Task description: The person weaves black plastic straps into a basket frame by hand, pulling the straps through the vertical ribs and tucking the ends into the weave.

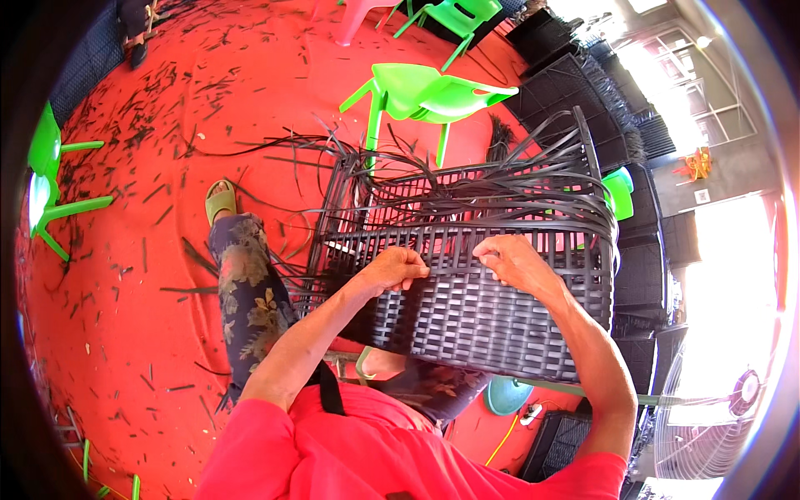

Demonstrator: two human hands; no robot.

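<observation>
Across my lap lies a black woven panel (492, 321) of flat plastic strips on a frame. Its near part is tightly woven, while the far part is open bars with long loose black strips (533, 187) over it. My left hand (395, 269) is closed in a pinch on a black strip at the edge of the tight weave. A little to its right, my right hand (514, 260) has its fingers curled together against the same edge. What lies between the right fingers is too small to make out.
A green plastic chair (408, 90) stands beyond the panel, another green chair (48, 171) at the far left. Strip scraps (171, 108) litter the red floor (158, 325). Dark woven panels (562, 104) are stacked along the right, near a standing fan (708, 408). A yellow cord (502, 442) lies nearby.
</observation>
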